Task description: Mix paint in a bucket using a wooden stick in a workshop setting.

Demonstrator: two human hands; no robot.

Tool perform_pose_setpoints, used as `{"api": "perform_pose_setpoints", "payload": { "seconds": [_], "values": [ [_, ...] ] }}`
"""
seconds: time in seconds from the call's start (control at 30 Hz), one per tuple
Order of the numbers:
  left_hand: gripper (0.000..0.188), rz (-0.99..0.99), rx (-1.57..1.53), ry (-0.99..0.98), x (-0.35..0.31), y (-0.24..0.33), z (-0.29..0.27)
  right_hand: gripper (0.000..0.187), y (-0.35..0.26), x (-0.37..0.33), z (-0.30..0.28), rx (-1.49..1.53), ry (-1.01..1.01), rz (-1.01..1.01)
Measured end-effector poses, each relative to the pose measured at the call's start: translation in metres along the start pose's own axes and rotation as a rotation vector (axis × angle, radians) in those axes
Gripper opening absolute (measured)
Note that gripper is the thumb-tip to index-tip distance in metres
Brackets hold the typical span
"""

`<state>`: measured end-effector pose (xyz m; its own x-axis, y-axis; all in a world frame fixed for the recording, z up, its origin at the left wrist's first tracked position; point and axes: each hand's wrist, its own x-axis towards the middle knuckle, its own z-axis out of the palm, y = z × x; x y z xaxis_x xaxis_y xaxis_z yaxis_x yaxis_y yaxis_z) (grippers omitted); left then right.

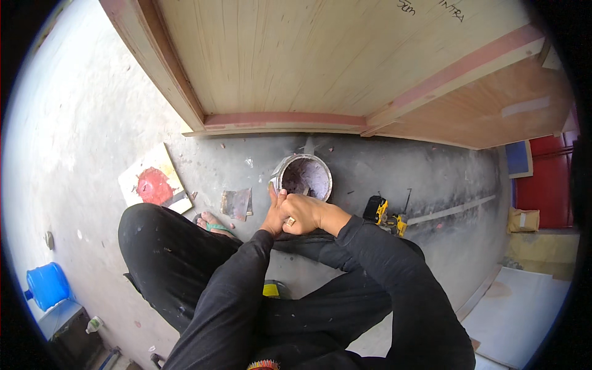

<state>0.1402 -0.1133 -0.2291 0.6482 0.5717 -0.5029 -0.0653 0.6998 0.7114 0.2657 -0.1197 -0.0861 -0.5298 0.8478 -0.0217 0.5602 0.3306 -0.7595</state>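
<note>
A round bucket point(328, 174) of greyish-purple paste stands on the floor in front of me, a dark strip at its near inner side. My left hand point(273, 214) is at the near left of its rim, with fingers stretched up and apart. Against it presses my right hand point(302, 213), closed, a ring on one finger. Whatever the right fingers may hold is hidden beneath them. Left of the hands lie thin dark flat pieces point(236, 203) and a pale board point(166, 165) with a red patch of paste.
A large wooden panel point(265, 61) with a frame stands ahead. Yellow-and-black power tools point(387, 216) lie right of the bucket. My sandalled foot point(214, 223) is near the flat pieces. A blue water jug point(48, 285) is far left, white sheets point(518, 314) lower right.
</note>
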Motion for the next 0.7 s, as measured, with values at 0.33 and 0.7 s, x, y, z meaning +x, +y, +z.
{"api": "perform_pose_setpoints", "payload": {
  "seconds": [0.33,0.7],
  "values": [
    [0.076,0.004,-0.043,0.048,-0.017,0.039,0.025,0.020,0.009,-0.047,-0.047,0.770,0.714,0.101],
    [0.050,0.006,-0.161,0.091,-0.024,0.047,0.036,0.026,0.028,-0.046,0.016,0.632,1.096,0.182]
  ]
}}
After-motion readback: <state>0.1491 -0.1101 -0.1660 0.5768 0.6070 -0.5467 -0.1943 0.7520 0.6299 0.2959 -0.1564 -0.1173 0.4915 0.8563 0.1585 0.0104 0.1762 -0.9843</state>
